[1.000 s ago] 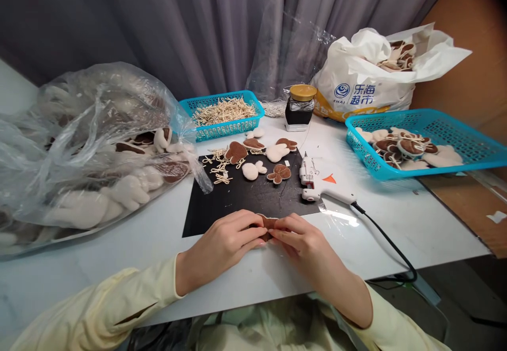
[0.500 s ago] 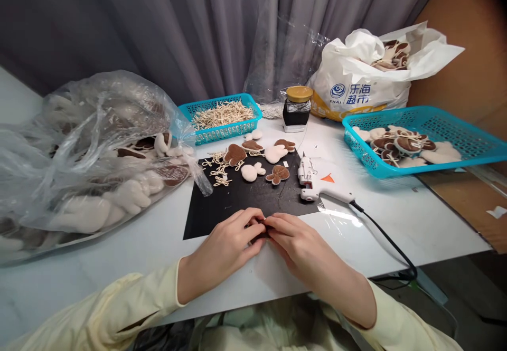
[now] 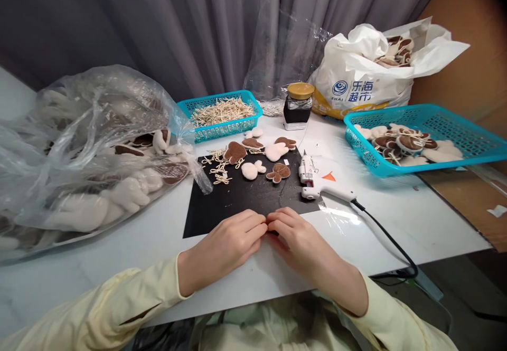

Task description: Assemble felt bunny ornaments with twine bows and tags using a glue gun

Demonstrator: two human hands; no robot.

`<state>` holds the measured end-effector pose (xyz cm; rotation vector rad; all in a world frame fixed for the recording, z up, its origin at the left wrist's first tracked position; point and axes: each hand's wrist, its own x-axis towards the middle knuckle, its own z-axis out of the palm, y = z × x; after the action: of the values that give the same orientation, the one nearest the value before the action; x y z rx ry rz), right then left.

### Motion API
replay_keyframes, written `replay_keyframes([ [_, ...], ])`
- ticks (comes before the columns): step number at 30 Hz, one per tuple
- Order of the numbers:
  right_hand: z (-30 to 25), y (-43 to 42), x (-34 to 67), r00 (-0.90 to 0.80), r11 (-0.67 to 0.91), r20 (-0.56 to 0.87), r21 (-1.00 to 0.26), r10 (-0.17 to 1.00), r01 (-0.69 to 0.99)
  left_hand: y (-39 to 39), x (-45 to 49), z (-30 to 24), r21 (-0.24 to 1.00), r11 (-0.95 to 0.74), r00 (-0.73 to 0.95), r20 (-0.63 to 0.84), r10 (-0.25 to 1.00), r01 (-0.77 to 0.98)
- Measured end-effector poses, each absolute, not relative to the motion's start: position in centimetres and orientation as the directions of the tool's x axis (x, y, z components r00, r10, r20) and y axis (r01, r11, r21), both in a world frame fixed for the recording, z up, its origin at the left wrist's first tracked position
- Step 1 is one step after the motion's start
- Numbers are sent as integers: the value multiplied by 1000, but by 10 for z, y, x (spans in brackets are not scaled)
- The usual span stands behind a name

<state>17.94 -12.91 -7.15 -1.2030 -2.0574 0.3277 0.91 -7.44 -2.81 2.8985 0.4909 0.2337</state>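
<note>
My left hand (image 3: 225,245) and my right hand (image 3: 297,240) meet fingertip to fingertip at the near edge of a black mat (image 3: 245,200). Both have curled fingers pinched on a small brown plush piece that is almost wholly hidden under them. Further back on the mat lie several brown and cream plush shapes (image 3: 279,172) and small string bows (image 3: 219,174). A white hot glue gun (image 3: 317,179) lies at the mat's right edge, a short way beyond my right hand.
A big clear plastic bag (image 3: 87,150) of plush pieces fills the left. At the back stand a blue basket (image 3: 224,128) of string bows and a dark jar (image 3: 298,105). To the right are a white shopping bag (image 3: 356,87) and a blue basket (image 3: 415,169) of plush pieces. The gun's black cord (image 3: 388,240) runs off the table's right front.
The brown plush piece that showed between my fingers a second ago is now covered by them. My hands have closed together and stayed in place.
</note>
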Motion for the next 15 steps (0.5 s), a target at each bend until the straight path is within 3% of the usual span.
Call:
replay_keyframes([
  [7,-80,-126,172,-184,407,371,-719,910,563,-68,11,-26,452,-755,832,48,553,475],
  [12,-88,-125,170,-161,401,371,-778,914,484,-65,13,-28,525,-710,829,13,559,470],
  [15,-90,-125,170,-141,367,343,-801,929,473,-66,13,-29,509,-741,848,41,529,438],
])
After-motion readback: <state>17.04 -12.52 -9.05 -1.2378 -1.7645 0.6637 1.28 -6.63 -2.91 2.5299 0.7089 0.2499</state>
